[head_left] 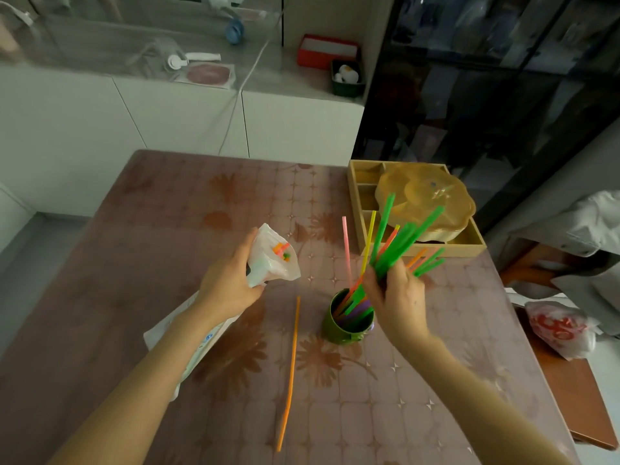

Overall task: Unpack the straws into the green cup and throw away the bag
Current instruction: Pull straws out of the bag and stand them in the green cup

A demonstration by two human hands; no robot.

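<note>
A: Left side first. What's the left hand (231, 283) doing?

B: Its grip is wrapped round the neck of the straw bag (273, 255), fingers pressed onto the plastic. The mouth faces toward 2 o'clock, opened toward the cup. A few orange and green straw ends (281, 251) show inside, so it isn't empty. My read: it's held up and tilted so the other hand can reach in again.

A: Below that forearm?

B: A flat white packet (188, 333) lies on the desk (167, 209), partly hidden under the arm. Can't read its print.

A: Moving toward centre.

B: One loose orange straw (290, 374) lies flat on the desk, running from 12 to 6 o'clock, just beside the cup at its 8 o'clock. Probably a stray; it will need picking up.

A: The cup?

B: The green cup (347, 325) stands upright mid-desk. Straws are already in it, a pink one and a yellow one leaning out toward 12 o'clock.

A: Right hand?

B: The right hand (397, 297) sits right above the cup's 1 o'clock rim, its grip pinching a fanned bundle of straws (401, 241), mostly green. Lower ends point into the cup; tops splay toward 1 o'clock. I'd say they're being guided in together.

A: Far right?

B: A wooden divided tray (359, 203) at 1 o'clock holds a gold lidded box (426, 199). Off the desk edge at 3 o'clock, a red-printed plastic bag (560, 330) sits on a lower surface.
</note>
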